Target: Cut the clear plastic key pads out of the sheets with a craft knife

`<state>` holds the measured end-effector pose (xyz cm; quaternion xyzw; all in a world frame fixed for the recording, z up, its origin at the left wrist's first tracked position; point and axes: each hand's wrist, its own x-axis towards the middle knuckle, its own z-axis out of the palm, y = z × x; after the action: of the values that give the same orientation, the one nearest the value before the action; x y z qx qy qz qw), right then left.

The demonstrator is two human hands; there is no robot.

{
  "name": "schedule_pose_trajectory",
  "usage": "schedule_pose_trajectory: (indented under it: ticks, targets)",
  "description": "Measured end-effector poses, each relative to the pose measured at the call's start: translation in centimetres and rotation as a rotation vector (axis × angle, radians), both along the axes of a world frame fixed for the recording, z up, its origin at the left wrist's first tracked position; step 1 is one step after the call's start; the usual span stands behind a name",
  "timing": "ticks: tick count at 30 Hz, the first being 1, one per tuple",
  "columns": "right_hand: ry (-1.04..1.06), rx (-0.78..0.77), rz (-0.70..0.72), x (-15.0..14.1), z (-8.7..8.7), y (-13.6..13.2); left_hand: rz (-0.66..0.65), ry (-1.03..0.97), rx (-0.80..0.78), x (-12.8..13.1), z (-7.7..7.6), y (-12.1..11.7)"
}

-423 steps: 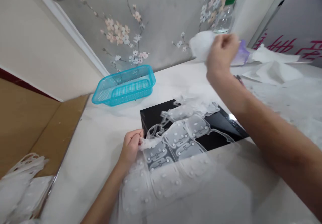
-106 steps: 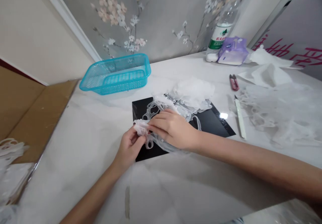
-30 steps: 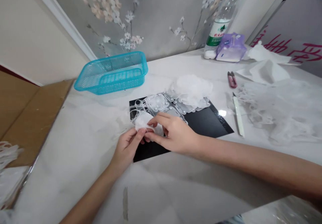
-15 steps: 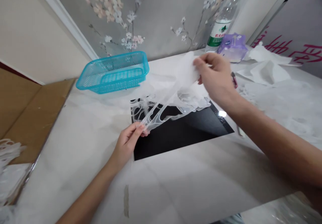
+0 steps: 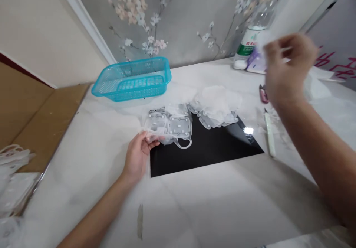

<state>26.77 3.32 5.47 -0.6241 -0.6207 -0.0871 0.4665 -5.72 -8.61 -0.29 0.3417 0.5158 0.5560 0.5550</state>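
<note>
Left hand (image 5: 136, 154) pinches the edge of a translucent moulded sheet (image 5: 179, 126); right hand (image 5: 290, 69) is raised and blurred

Left thumb and fingers press together on the sheet's near left edge; right fingers curl with a white blur (image 5: 264, 40) at their tips, can't tell if they grip it; sheet sits over the back left of the black mat (image 5: 205, 149), a loop (image 5: 184, 147) out on the sheet's near side; white pile (image 5: 218, 101) just to its right; looks light, floppy, maybe slick, thin loops likely to tear, so best held by the solid edge of a panel (image 5: 156, 122); farther out: pink snips (image 5: 263, 94) and pale green craft knife (image 5: 269, 134) right of mat, turquoise basket (image 5: 140, 94) behind left
</note>
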Motion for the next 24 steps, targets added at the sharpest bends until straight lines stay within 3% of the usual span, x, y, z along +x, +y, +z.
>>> schedule_pose_trajectory:
  ticks: [5, 7, 10, 11, 15, 17, 21, 24]
  targets:
    - [-0.234, -0.36, 0.344, -4.0, -2.4, -1.6, 0.015, -0.017, -0.031, 0.1, 0.7, 0.0]
    - [-0.26, -0.344, 0.304, -5.8, -2.5, -2.6, -0.036, -0.008, -0.05, 0.0, 1.0, -0.1]
    - [-0.198, -0.158, 0.3, -8.5, -2.3, -4.7, -0.128, 0.022, -0.046, -0.2, 1.3, -0.5]
    - [-0.165, -0.131, 0.392, -9.6, -2.4, -5.5, -0.157, 0.034, -0.034, -0.3, 1.3, -0.6]
    - [-0.111, -0.259, 0.904, -14.3, -4.4, -7.4, -0.268, 0.091, 0.037, -0.5, 1.4, -1.0]
    - [-0.095, -0.311, 1.034, -16.0, -5.7, -7.5, -0.322, 0.121, 0.06, -0.5, 1.5, -1.1]
    - [0.099, -0.375, 1.075, -16.9, -7.3, -7.2, -0.364, 0.18, 0.082, -0.3, 1.5, -1.3]
    - [0.299, -0.316, 0.934, -16.4, -7.5, -7.5, -0.192, 0.221, 0.116, -0.2, 0.9, -1.2]
